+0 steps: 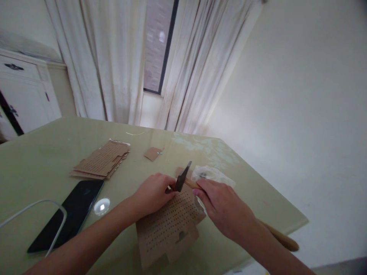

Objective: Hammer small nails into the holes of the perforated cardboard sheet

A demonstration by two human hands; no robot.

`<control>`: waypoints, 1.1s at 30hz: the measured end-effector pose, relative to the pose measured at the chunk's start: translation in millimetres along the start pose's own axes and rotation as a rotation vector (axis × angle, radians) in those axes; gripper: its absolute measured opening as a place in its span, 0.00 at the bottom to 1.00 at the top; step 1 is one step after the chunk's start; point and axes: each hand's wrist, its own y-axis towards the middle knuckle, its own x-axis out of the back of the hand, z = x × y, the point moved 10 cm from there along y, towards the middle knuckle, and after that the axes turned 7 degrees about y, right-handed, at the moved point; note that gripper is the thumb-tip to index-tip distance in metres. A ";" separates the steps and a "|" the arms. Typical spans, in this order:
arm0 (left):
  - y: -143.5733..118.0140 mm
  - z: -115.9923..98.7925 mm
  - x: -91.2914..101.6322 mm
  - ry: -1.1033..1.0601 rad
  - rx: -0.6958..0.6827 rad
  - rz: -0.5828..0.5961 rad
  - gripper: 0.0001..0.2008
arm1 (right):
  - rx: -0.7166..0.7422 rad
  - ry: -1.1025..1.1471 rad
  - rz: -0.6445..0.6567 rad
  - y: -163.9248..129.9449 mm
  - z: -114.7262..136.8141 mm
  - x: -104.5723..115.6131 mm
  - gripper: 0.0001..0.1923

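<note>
A cardboard sheet (164,231) dotted with rows of small holes is laid toward the near edge of the table (249,183). Its upper part is covered by the left hand (153,194), whose thumb and fingers are drawn together beside the head of a hammer (182,178); whether anything is pinched there cannot be told. The hammer's wooden handle is clasped in the right hand (225,206), close to the head, and its butt is seen beyond the forearm. Just past that hand, a clear plastic bag (215,175) is set near the right edge. Toward the far edge, a small cardboard tag (153,153) and a cardboard stack (100,160) are seen. Nearer, a flat black device (71,210) is crossed by a white cable (59,232).
</note>
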 end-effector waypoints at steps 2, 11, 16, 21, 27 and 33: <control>-0.2 -0.4 -0.1 -0.004 -0.005 0.005 0.08 | 0.007 0.004 -0.010 0.2 1.2 0.2 0.13; -0.4 -0.6 -1.6 0.038 -0.020 0.004 0.08 | -0.004 0.057 -0.054 -1.1 -5.1 -3.6 0.11; -1.8 -8.2 2.3 0.134 -0.048 -0.022 0.09 | 0.024 0.106 -0.122 0.1 -11.4 -3.2 0.11; -1.9 -5.1 1.5 0.103 -0.038 -0.002 0.08 | 0.039 0.110 -0.131 -0.5 -10.6 -2.0 0.12; -0.4 -4.2 0.7 0.079 -0.050 -0.014 0.09 | 0.018 0.060 -0.105 -1.1 -6.8 -0.6 0.12; -1.2 -2.4 1.2 0.072 -0.021 0.003 0.10 | 0.008 0.049 -0.133 -4.4 -4.1 10.6 0.12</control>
